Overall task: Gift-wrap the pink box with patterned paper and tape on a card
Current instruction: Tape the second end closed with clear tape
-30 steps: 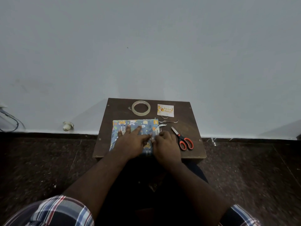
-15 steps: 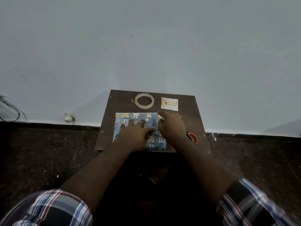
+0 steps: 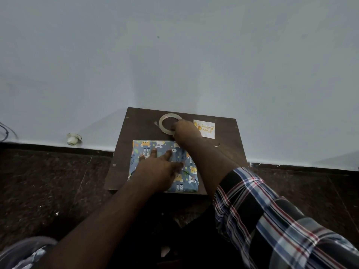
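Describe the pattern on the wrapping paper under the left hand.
Blue wrapping paper printed with cartoon bears and small leaves; the head view, the only one, shows it.

I see a small brown table [image 3: 139, 129] set against a pale wall [image 3: 174, 55], so nothing can pass beyond its far edge. The wrapped box [image 3: 186, 183] fills the near middle, my left hand [image 3: 157, 169] flat on top. Along the far edge, the tape roll [image 3: 165, 124] sits just beside the card [image 3: 208, 131], and my right hand [image 3: 186, 133] covers the gap between them, its forearm crossing the box's right side. Bare wood shows at the far left corner, down the left edge, and at the far right corner.
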Demonstrator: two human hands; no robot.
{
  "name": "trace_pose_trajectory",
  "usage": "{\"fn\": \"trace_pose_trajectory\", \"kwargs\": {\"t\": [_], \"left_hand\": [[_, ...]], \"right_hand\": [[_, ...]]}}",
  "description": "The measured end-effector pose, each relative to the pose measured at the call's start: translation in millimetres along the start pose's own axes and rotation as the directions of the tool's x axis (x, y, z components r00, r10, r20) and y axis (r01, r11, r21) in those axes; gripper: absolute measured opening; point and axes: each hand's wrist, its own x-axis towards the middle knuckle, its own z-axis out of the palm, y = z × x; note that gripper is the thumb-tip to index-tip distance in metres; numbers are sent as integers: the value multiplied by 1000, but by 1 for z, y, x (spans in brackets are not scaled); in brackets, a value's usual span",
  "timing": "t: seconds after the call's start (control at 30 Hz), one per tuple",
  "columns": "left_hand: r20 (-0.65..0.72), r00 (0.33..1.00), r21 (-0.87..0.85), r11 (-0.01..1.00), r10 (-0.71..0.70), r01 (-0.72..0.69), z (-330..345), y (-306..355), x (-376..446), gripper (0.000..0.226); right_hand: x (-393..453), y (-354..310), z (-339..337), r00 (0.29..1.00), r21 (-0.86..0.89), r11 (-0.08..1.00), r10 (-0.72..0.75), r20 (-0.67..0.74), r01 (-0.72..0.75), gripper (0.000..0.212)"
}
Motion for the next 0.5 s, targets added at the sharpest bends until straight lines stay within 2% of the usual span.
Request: {"fn": "trace_pose_trajectory", "kwargs": {"t": [0.17,0.23,0.3,0.37,0.43,0.5], "left_hand": [[19,1000,8,1000,-14,14,1,-1,1,48],[13,1000,13,1000,-17,16,1,0,1,48],[-13,1000,23,1000,-17,17,2,1,-2,48],[-34,999,18,1000,-20,21,6,1,-4,48],[-29,999,3,999,-32,32,6,3,-7,48],[-49,998,11,999,-32,32,3,9,-10,49]], "right_hand": [[-9,-1,-10,999,131,991,11,-33,-6,33],[-22,-1,-20,994,284,959,29,-101,1,33],[-41,1,-26,980,470,883,91,-179,4,28],[-65,4,-25,967,646,763,180,-180,-21,24],[-92,8,-24,964,835,548,246,-101,-52,23],[-122,13,-24,962,931,363,264,-63,-39,21]]}}
